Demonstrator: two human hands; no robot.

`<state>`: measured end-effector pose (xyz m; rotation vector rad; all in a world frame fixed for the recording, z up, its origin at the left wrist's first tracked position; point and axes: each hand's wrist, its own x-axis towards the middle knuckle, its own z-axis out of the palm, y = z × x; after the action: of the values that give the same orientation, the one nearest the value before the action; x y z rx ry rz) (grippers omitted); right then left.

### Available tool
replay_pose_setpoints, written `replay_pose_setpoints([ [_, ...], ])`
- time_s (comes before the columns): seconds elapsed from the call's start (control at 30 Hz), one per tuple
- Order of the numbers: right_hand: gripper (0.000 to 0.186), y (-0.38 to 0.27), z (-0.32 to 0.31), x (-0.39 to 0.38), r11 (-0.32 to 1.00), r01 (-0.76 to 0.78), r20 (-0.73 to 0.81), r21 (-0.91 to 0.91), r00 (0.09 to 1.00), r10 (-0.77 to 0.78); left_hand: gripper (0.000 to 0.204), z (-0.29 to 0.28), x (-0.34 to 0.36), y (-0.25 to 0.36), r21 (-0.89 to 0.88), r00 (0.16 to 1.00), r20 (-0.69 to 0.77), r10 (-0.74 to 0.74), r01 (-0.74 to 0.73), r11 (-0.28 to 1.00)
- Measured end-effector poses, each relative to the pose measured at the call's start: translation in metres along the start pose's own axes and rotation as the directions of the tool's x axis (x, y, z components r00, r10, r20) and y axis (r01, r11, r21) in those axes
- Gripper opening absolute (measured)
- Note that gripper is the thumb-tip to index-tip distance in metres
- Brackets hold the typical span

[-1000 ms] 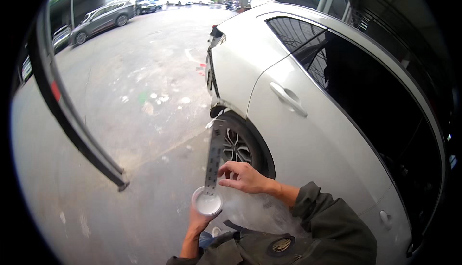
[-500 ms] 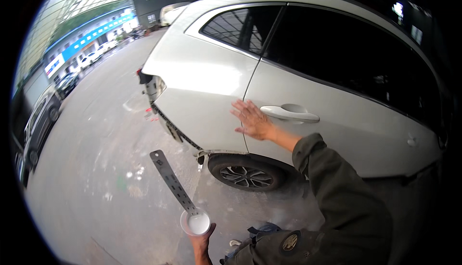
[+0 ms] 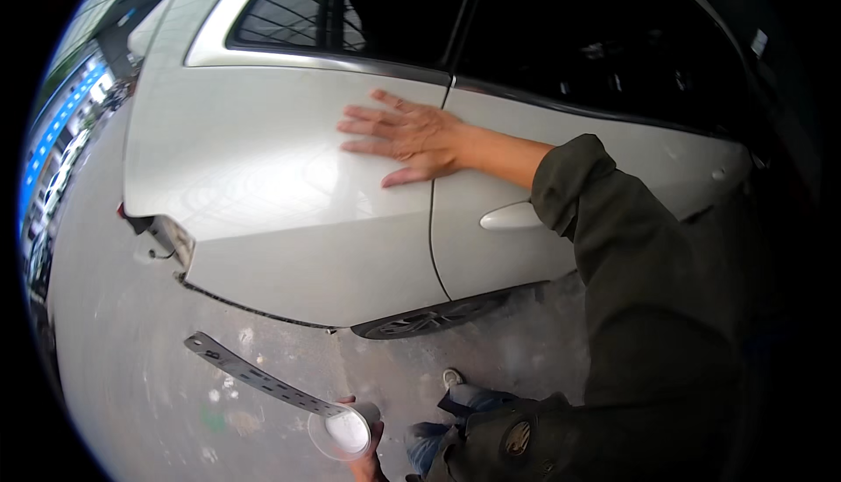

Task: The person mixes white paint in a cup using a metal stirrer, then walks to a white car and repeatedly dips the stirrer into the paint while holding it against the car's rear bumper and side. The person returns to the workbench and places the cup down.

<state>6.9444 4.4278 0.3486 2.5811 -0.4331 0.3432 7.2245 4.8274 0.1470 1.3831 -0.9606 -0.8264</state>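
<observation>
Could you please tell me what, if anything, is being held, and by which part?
The left grip holds a cup by its outer side; the right grip is spread open and holds nothing.

Spotted grey floor [image 3: 131, 324], white car [image 3: 324, 267] standing

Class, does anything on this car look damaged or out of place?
Yes. The white car looks stripped at its rear corner, on the picture's left: inner parts show where smooth bodywork would be expected. The rear bumper appears to be missing.
</observation>
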Motion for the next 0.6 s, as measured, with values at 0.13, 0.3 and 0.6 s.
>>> replay_pose_setpoints([
  [0.13,0.076,-0.047,0.018,0.003,0.987,-0.008,-0.044,0.158,0.999,0.016,0.072,-0.005,0.051,0.019,-0.084,0.992,0.127,0.013,-0.002,0.996],
  [0.3,0.082,-0.257,0.121,-0.092,0.806,-0.081,0.233,0.587,0.970,-0.072,0.073,-0.024,0.107,0.028,-0.149,0.924,0.376,0.064,-0.008,0.989],
  [0.6,0.038,-0.662,0.207,-0.216,-0.180,-0.875,0.861,0.449,0.369,0.350,0.070,-0.107,0.151,0.013,0.085,0.803,0.593,0.056,-0.132,0.988],
])
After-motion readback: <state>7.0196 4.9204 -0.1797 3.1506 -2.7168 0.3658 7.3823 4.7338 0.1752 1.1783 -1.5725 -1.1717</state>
